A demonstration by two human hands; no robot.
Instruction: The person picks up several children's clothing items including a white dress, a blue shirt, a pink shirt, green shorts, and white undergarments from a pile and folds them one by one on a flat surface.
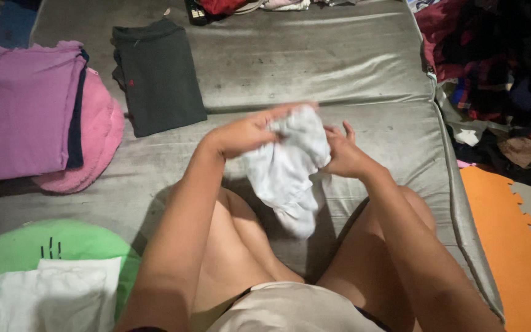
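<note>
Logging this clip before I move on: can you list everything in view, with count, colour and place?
pale garment: one, white-grey, held up between both hands
dark folded garment: one, dark green-grey, far left on the mattress
folded stack: one, purple on top, navy and pink below, left edge
white folded cloth: one, near left
green round cushion: one, under the white cloth
grey mattress: one, under everything
clothes heap: one, mixed dark and red, far right
orange foam mat: one, right floor
left hand: gripping the garment's top
right hand: on the garment's right side
legs: two, bare, bent
</note>
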